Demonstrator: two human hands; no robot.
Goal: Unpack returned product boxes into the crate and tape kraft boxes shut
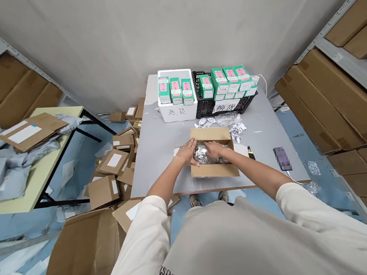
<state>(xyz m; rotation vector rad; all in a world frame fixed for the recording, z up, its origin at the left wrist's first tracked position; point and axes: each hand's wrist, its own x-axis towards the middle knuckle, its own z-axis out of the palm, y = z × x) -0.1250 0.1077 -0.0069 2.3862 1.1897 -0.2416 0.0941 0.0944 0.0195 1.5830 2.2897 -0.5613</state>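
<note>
An open cardboard box [215,172] lies in front of me on the grey table, its long flaps folded outward. Crumpled clear bubble wrap [201,154] fills it, and whatever lies beneath is hidden. At the box's left end, my left hand [186,152] grips the edge, thumb toward me and fingers on the far side. My right hand [215,149] is inside the box, fingers bent into the bubble wrap; its fingertips are partly hidden. A black and yellow utility knife [251,153] rests just right of the box.
Behind stand a white foam crate [178,113] and a black plastic crate [202,107], holding green-and-pink boxes [220,82]. Crumpled paper [237,130] lies before them. A phone [282,159] is at right. Cartons [115,160] heap on the floor left; stacked cartons [332,103] stand right.
</note>
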